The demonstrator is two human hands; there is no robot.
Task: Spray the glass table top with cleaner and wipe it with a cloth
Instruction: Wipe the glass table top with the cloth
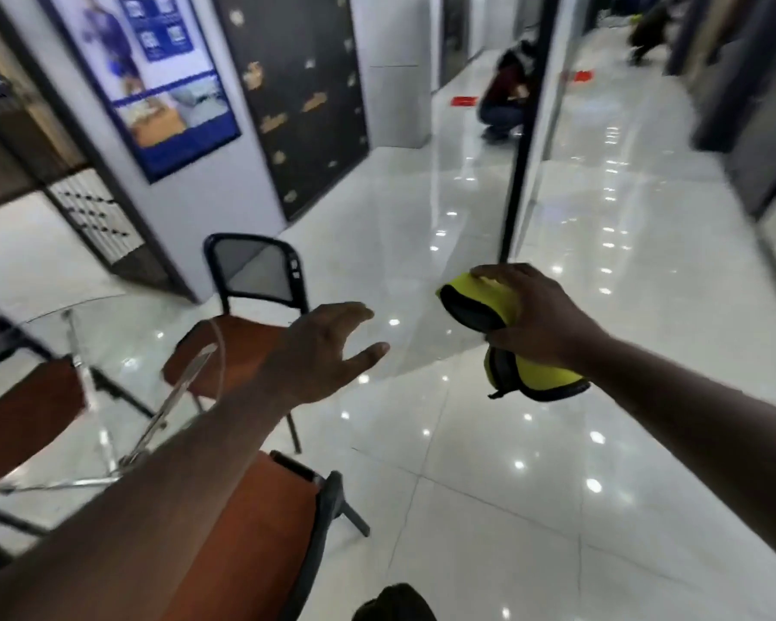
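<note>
Wide bare floor [489, 441] ahead and to your right; chairs crowd the left. Glass table top [108, 333] sits far left, its rounded edge running under your left forearm, an orange-seated chair [238, 351] just beyond it and another chair [261, 531] right below your arm. Your left hand [319, 351] is empty, fingers spread, hovering over the nearer chair's seat. Your right hand [538, 320] is clamped round a folded yellow cloth [489, 316] with dark trim, well right of the glass. Frame is motion-blurred.
</note>
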